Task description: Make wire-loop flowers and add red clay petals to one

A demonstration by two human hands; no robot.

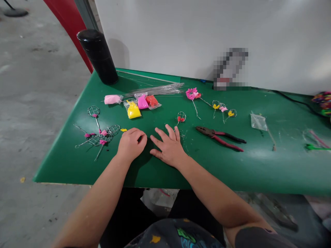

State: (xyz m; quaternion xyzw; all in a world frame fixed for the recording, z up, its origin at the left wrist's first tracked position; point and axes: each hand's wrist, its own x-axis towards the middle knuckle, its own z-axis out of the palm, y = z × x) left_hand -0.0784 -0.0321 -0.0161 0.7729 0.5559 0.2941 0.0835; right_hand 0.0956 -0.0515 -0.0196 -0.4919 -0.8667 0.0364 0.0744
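My left hand (132, 144) rests over the green table with its fingers curled together; anything inside them is hidden. A small yellow piece (123, 130) of what looks like modelling clay lies just beyond it. My right hand (168, 146) lies palm down with the fingers spread, holding nothing. Past its fingertips is a small wire racket shape (181, 117) with red bits on it. To the left is a pile of similar wire rackets (110, 131) with pink bits. Pliers with red and black handles (219, 137) lie to the right of my right hand.
Bags of yellow clay (133, 110), magenta clay (142, 102) and pale pink clay (111, 99) lie near a bundle of thin wires (160, 89). A black bottle (99, 58) stands at the back left. A pink wire flower (192, 93) and a plastic bag (258, 122) lie right.
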